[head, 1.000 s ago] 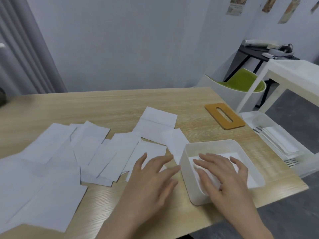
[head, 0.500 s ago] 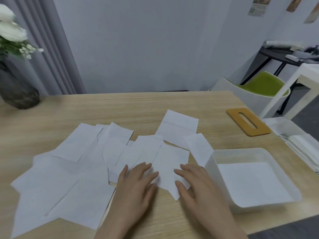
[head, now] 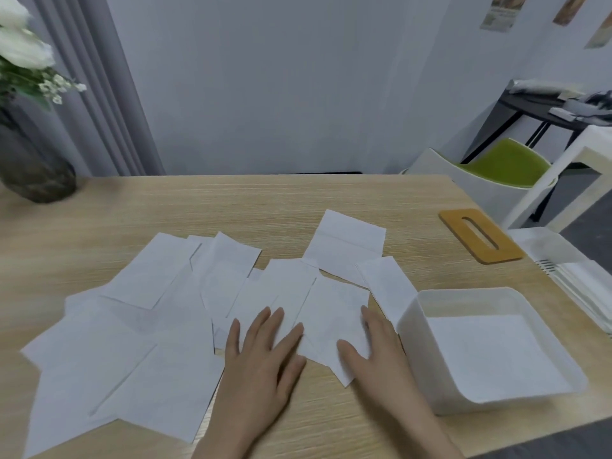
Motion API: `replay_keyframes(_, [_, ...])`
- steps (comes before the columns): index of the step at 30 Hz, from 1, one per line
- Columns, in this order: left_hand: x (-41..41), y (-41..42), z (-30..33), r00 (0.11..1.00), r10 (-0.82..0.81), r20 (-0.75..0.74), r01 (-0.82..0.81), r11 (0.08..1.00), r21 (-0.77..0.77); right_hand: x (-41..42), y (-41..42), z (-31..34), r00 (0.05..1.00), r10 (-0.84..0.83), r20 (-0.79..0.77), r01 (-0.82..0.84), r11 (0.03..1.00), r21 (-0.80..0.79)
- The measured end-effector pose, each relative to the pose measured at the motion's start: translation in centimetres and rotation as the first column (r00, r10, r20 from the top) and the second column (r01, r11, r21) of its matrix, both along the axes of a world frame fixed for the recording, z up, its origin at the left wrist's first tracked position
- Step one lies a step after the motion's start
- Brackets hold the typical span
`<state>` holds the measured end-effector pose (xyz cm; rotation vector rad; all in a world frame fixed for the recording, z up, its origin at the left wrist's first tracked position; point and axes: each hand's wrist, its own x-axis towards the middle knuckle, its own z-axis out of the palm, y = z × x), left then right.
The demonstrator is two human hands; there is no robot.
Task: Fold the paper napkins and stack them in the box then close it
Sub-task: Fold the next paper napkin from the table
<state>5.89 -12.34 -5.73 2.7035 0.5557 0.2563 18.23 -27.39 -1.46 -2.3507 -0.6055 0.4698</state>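
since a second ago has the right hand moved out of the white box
Yes. The right hand has left the white box and now lies flat on a napkin on the table just left of the box's left wall.

A dark vase [head: 31, 167] stands at the tabletop's [head: 231, 207] far left corner, white flowers [head: 23, 51] and small green sprigs rising from it. Behind it hangs a grey curtain [head: 99, 87] against a plain pale wall [head: 281, 77]. Off the right edge sits a white chair [head: 480, 190] with a green seat [head: 506, 164], beside a white side table [head: 583, 150]. Farther back a black table [head: 543, 111] carries blurred clutter — too soft to name. A white tray [head: 563, 256] lies just off the right edge. Three posters [head: 500, 11] hang at the wall's upper right.
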Motion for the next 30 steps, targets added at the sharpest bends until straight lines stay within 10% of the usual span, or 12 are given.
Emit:
replay_keyframes(8, [-0.2,-0.2,0.7,0.996,-0.027,-0.080,0.027,1.000,0.004,1.6,1.6,-0.2,0.956,-0.171,-0.237,0.219,0.956,0.195])
replay_keyframes(24, [-0.2,-0.2,0.3,1.000,-0.012,0.008,0.013,0.999,-0.031,1.7,0.6,0.5,0.991,-0.137,-0.009,0.137,0.990,-0.011])
replay_keyframes(30, [-0.1,-1.4,1.0,0.962,0.127,0.240,-0.056,0.958,-0.282,0.4,-0.3,0.6,0.954,-0.194,-0.228,0.255,0.926,0.279])
